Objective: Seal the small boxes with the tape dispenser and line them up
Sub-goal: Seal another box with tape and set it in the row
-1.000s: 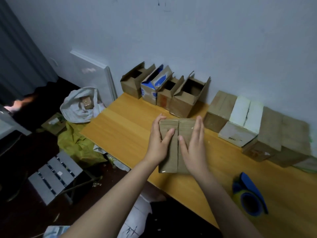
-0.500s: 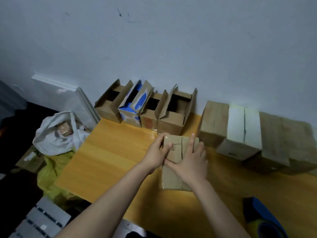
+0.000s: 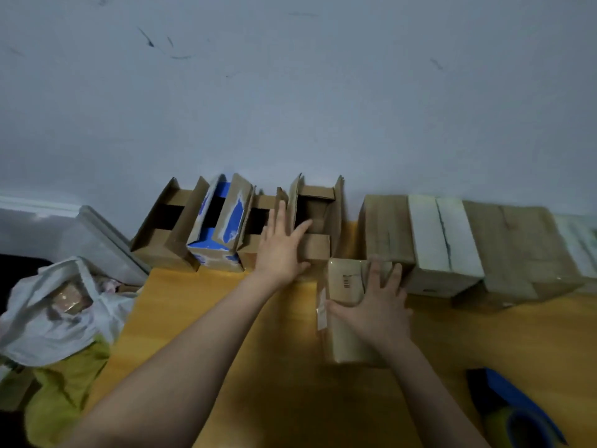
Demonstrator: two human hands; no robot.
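A small closed brown box (image 3: 345,279) with a label lies on the wooden table (image 3: 200,318), just in front of the row of closed boxes. My right hand (image 3: 378,312) rests flat on its top with fingers spread and the thumb at its left edge. My left hand (image 3: 281,250) reaches toward the wall with straight fingers and touches the left flap of an open brown box (image 3: 318,218). The blue and yellow tape dispenser (image 3: 513,412) lies at the near right, touched by neither hand.
Three more open boxes stand along the wall at left: brown (image 3: 168,227), blue-white (image 3: 219,250), brown (image 3: 258,218). Closed boxes line up at right: brown (image 3: 386,231), white (image 3: 442,240), brown (image 3: 517,247). A white bag (image 3: 58,318) lies off the table's left edge.
My left hand left the closed box and moved up to the open box at the wall. The right hand pushed the closed box right, toward the closed row. The view tilted up.
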